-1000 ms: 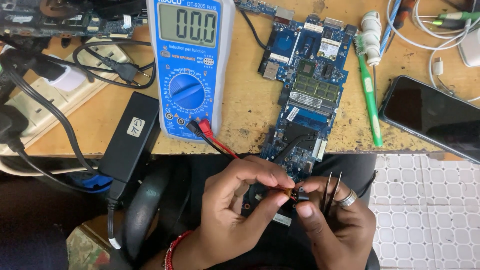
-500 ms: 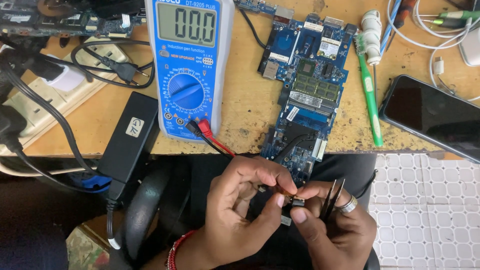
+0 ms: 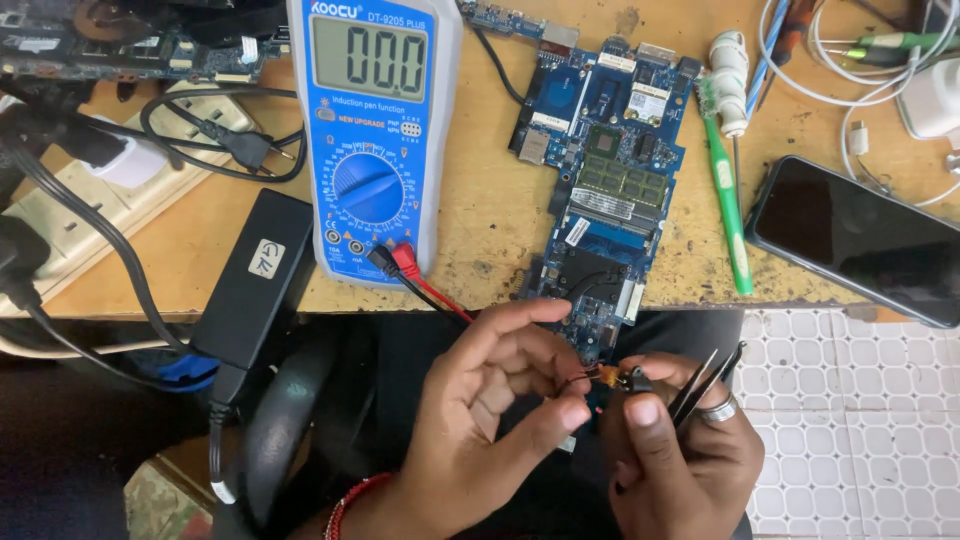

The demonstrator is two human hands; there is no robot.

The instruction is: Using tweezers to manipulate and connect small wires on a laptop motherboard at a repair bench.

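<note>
Both hands meet below the front edge of the counter (image 3: 500,230), over the person's dark lap. The left hand (image 3: 490,400) is curled closed, its thumb and fingertips pinching thin wires that run to a small orange and black component (image 3: 622,378). The right hand (image 3: 680,450) is also closed: its thumb and forefinger grip the component from the other side, and the same hand keeps a pair of dark tweezers (image 3: 705,385) tucked between its fingers, tips pointing up and away from the body. A ring sits on one finger of this hand. The component hangs in the air between the two hands, just below the lower end of the blue circuit board (image 3: 610,170), which lies flat on the counter and slightly overhangs its edge.

To the left of the board stands a blue multimeter (image 3: 375,140), its display lit and its dial in the middle of the body. A red lead and a black lead (image 3: 400,270) plug into its lower sockets and run down toward the left hand. A black power adapter (image 3: 250,285) lies over the counter edge left of the meter. Right of the board lie a green toothbrush (image 3: 728,200) and, further right, a dark phone (image 3: 860,240) with its screen off.
</note>
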